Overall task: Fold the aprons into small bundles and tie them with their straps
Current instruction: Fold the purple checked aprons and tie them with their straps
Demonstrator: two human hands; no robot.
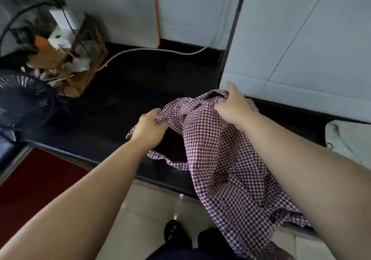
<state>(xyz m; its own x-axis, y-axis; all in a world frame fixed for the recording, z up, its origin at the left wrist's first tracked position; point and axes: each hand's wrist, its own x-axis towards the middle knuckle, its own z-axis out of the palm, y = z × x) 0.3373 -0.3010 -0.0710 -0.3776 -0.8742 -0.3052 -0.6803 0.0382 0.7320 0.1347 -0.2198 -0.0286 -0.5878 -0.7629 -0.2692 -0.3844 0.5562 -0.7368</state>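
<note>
The right hand [232, 109] had its fingertips buried in the checked apron [216, 159], and those of the left hand [149, 128] were tucked under bunched cloth. The apron's lower part passed behind the right forearm and ran off the bottom edge. The fan [22, 99] was cut by the left edge. The box of clutter [66, 45] was too blurred to make out, and a white cloth [349, 139] was cropped at the right edge.

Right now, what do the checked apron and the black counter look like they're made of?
Apron: thin woven cloth, probably cotton or a blend, matte; it creases and hangs limp. Counter: hard black slab, maybe polished stone; faint sheen along its front edge.
</note>
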